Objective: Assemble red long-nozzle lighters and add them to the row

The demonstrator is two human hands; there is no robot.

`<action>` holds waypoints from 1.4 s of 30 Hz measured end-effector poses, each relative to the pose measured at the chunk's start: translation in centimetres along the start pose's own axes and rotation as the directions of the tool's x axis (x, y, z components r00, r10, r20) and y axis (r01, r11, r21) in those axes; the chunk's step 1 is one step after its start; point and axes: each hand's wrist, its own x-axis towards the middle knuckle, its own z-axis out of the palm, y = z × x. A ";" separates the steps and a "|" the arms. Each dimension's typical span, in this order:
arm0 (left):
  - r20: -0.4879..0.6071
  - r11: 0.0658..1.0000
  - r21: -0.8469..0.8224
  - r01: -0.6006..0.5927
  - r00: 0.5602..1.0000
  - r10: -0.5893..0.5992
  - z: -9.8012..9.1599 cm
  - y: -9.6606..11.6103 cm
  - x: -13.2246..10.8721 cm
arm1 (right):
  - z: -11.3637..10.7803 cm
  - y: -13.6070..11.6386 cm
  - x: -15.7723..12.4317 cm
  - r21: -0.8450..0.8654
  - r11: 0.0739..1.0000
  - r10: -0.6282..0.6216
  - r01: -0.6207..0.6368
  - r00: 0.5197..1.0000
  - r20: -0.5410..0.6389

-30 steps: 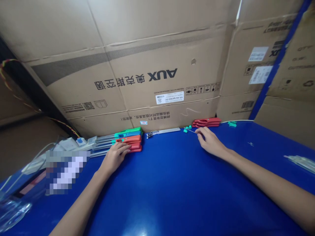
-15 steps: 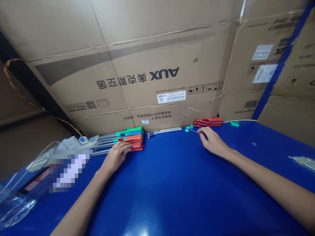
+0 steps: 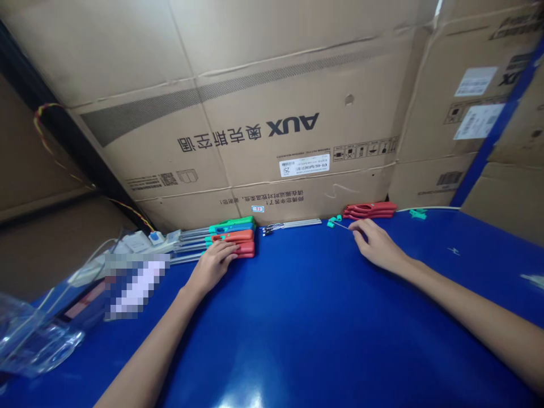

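My left hand [image 3: 215, 266] lies with bent fingers over the red handle of a long-necked lighter [image 3: 245, 249], the nearest in a row on the blue table. Behind it lie similar lighters with an orange handle [image 3: 236, 236], a blue handle [image 3: 238, 228] and a green handle [image 3: 240, 220], their metal necks pointing left. My right hand [image 3: 376, 243] is closed, its fingertips pinching a thin light rod [image 3: 341, 226] whose far end reaches towards small green plastic parts [image 3: 334, 221]. Its grip is partly hidden. Behind that hand is a stack of red handle shells [image 3: 369, 210].
Metal tubes with wires [image 3: 297, 224] lie against the cardboard wall [image 3: 255, 164]. More green parts [image 3: 417, 213] are at the right. A power strip with plugs [image 3: 138, 242] and a clear plastic container [image 3: 46, 345] stand left; a clear bag-like item [image 3: 533, 280] lies far right.
The whole view has shifted, so everything appears slightly further right. Both hands stay at nearly the same places beside the lighters and the green parts.
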 end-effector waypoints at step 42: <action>0.007 0.996 -0.052 -0.072 0.997 0.072 -2.9 5.9 1.3 | -8.7 4.2 5.5 -0.606 0.755 0.427 -0.249 0.889 0.166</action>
